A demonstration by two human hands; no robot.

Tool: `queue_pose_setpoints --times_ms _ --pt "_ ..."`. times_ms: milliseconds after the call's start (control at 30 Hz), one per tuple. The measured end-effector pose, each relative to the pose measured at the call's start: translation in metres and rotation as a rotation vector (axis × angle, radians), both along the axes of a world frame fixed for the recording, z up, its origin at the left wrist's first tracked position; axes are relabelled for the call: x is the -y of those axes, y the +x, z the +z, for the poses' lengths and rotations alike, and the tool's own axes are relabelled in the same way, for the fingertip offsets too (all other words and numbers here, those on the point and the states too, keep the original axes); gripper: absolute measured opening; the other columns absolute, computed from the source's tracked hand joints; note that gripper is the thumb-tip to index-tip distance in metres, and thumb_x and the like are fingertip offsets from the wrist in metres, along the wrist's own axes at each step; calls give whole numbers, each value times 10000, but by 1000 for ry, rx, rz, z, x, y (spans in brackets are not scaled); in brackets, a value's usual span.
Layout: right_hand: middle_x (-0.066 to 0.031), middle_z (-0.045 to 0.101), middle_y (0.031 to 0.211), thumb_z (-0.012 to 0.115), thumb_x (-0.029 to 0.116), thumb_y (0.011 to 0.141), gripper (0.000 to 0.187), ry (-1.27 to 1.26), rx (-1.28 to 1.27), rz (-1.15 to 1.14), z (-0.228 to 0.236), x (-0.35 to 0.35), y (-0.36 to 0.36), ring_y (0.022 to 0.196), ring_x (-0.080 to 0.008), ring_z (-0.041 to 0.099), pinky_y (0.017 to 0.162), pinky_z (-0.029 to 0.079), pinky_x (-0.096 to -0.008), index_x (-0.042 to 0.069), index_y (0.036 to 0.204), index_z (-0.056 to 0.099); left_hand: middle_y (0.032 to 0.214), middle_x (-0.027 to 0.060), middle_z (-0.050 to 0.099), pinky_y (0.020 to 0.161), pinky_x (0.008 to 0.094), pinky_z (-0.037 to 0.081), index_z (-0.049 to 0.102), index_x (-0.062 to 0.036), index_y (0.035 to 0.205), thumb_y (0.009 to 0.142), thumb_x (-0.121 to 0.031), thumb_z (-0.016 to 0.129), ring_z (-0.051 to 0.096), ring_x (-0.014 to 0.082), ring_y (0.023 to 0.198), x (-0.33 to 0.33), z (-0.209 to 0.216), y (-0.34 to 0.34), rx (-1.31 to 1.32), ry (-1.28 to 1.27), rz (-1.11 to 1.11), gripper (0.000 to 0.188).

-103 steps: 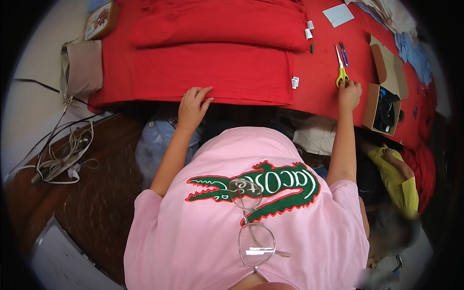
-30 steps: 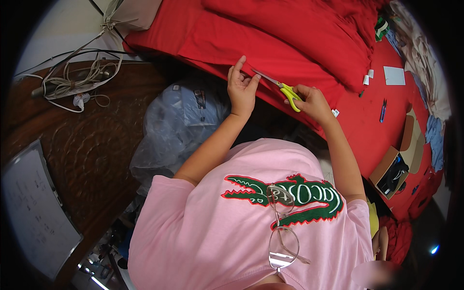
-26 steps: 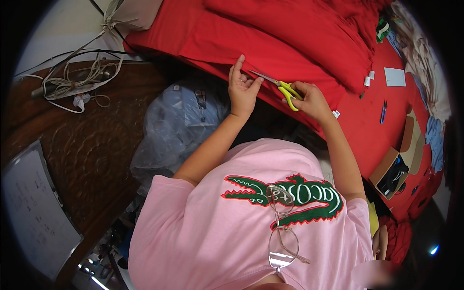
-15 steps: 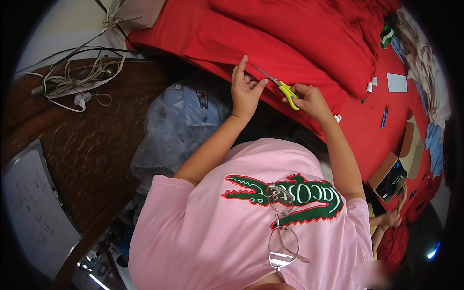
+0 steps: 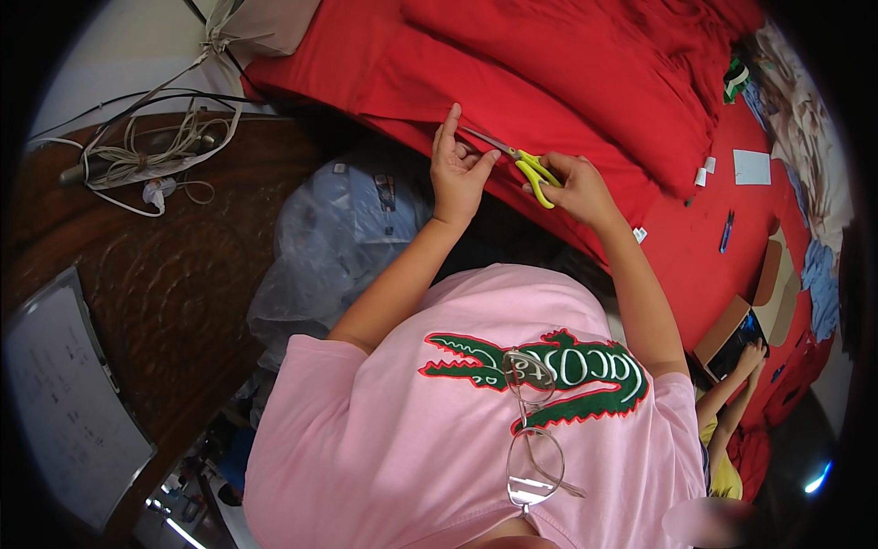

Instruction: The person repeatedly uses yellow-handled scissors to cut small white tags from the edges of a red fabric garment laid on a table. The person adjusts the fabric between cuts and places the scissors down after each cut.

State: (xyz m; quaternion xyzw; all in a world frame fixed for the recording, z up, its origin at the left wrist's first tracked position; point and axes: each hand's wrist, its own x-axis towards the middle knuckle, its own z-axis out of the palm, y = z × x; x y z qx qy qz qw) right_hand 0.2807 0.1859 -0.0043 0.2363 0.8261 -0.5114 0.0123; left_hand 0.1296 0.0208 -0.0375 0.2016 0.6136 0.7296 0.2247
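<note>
My right hand (image 5: 582, 190) grips a pair of scissors (image 5: 530, 168) with yellow-green handles, fingers in the loops. Its metal blades point left, toward the fingers of my left hand (image 5: 459, 174), and the handles are spread a little. My left hand is raised at the near edge of a red cloth (image 5: 521, 110), index finger stretched up and thumb held apart. Any thread or small bit of cloth at its fingertips is too fine to make out. The red cloth lies in folds ahead of both hands.
A clear plastic bag (image 5: 311, 238) stands below my left forearm. Cables (image 5: 137, 160) lie on carved dark wood at left. At right are a white paper (image 5: 752, 167), a blue pen-like tool (image 5: 726, 232), and an open cardboard box (image 5: 776, 284) with another person's hands (image 5: 748, 364) at it.
The scissors have shifted slightly left, and their handles have spread wider. My left hand has moved a little left. The other person's hands have reached up into the cardboard box.
</note>
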Motion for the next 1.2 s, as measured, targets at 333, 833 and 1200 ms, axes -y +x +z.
queue_pose_setpoints --times_ms 333,833,1200 --pt "-12 583 657 835 153 845 243 -75 76 -42 -7 -1 -8 597 -74 498 571 412 -289 7 1003 725 1335 63 524 795 199 560 353 -47 1615 819 191 740 586 86 947 4 6 -8 -17 -32 9 917" --pt "7 571 687 886 223 825 323 17 15 -25 1 10 -38 644 -79 480 595 409 -294 9 992 712 1510 93 390 788 212 562 342 -54 1628 833 188 727 576 73 936 9 8 -37 -12 -15 -1 916" --pt "48 498 674 866 214 882 271 -199 101 -90 -7 16 -44 637 -47 446 593 388 -257 9 964 710 1343 71 520 802 211 565 372 -51 1618 859 152 740 578 80 915 13 -9 -53 -82 -123 87 867"
